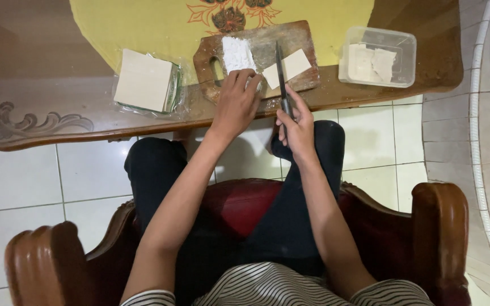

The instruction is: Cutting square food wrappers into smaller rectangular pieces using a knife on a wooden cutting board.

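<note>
At the table's near edge, the left hand (pixel 237 102) presses a crumbly white block (pixel 237 55) on a floured wooden cutting board (pixel 296 39) while the right hand (pixel 296 127) grips a dark knife (pixel 280 68).

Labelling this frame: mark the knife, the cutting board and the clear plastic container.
knife (pixel 279 68): head view, on the blade.
cutting board (pixel 299 35): head view, bare top right corner.
clear plastic container (pixel 406 42): head view, right wall.

The left hand (pixel 236 105) covers the near end of the white block (pixel 237 54) on the cutting board (pixel 299 37), the right hand (pixel 297 129) hides the knife (pixel 281 71) handle, and the yellow cloth (pixel 143 22) runs off the top edge.
</note>
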